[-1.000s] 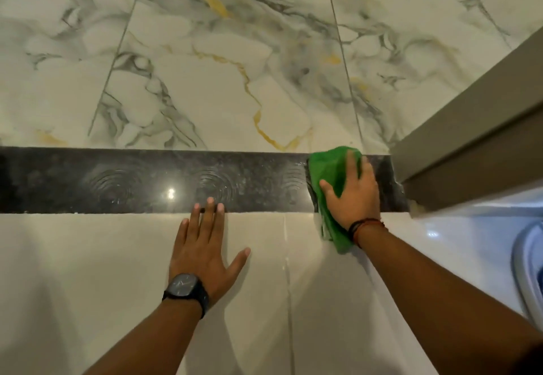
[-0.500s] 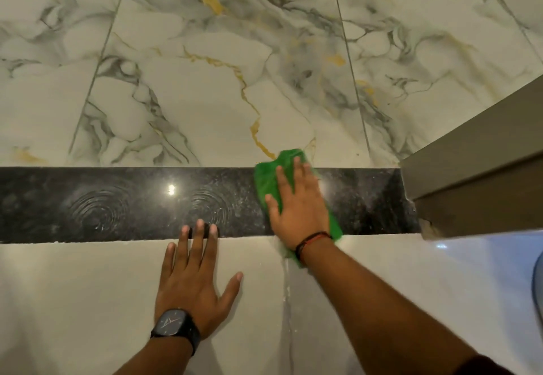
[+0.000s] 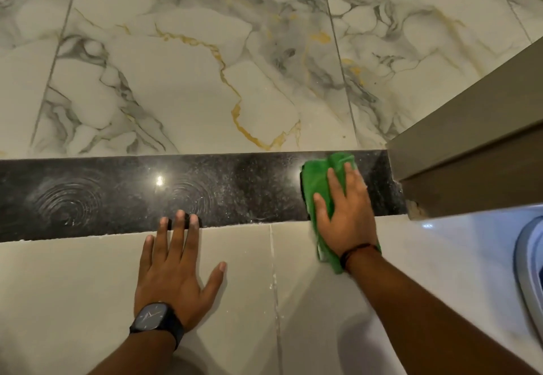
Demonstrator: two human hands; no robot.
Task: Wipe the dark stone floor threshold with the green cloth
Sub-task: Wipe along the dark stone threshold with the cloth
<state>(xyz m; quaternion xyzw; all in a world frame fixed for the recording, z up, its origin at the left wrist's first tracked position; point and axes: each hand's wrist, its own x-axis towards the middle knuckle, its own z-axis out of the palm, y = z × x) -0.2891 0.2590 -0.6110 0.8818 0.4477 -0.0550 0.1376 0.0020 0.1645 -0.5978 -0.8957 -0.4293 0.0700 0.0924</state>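
The right hand (image 3: 345, 213) lies flat, fingers spread, pressing the green cloth (image 3: 318, 180) onto the dark stone threshold (image 3: 235, 186) at about three o'clock, near the door frame (image 3: 470, 151). The left hand (image 3: 173, 274) braces open-palmed, holding nothing. Best to keep even pressure through overlapping strokes toward nine o'clock — swirl marks (image 3: 69, 201) remain there. The cloth's underside is hidden.

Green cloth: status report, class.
Right hand flat on green cloth, right end of threshold. Left hand braced on tile. Ring marks remain leftward. Door frame close.
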